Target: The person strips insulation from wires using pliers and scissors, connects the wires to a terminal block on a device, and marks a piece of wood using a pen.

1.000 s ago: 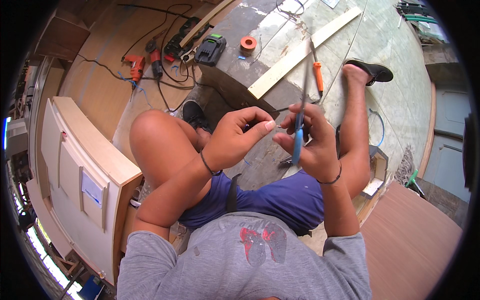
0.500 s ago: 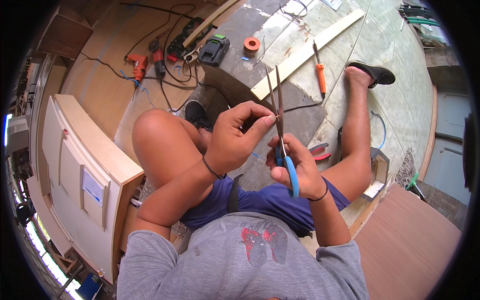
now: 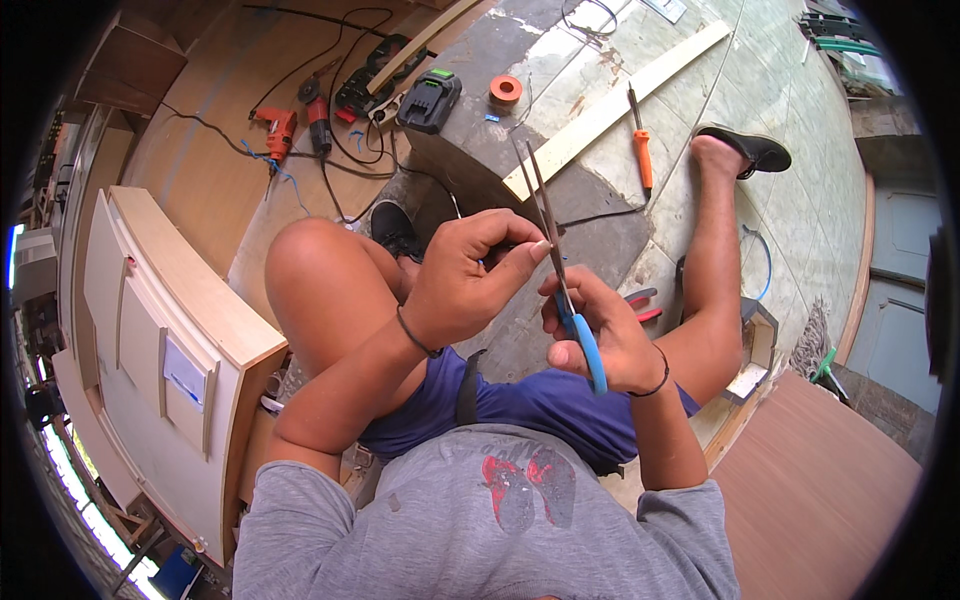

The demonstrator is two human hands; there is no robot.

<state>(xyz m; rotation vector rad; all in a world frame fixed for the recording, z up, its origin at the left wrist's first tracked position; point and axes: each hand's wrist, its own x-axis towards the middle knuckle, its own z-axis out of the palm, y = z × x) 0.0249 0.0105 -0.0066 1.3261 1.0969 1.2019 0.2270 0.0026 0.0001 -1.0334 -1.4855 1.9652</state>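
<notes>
In my right hand is a pair of scissors with blue handles, its long blades pointing up and away and slightly apart. My left hand is closed in a pinch, thumb and forefinger at the middle of the blades. What looks like a thin wire is held there, mostly hidden by the fingers. A pair of pliers with red and black handles lies just beyond my right hand. On the tiles farther out rests a soldering iron with an orange handle.
A pale wood strip crosses the concrete step, near a black battery pack and an orange tape roll. An orange drill, a red grinder and tangled cords lie at far left. A white cabinet panel stands left.
The scissors have tilted, their tips swinging left, and my right hand has shifted slightly right. A copper-coloured end that showed at my left fingertips is no longer visible.
</notes>
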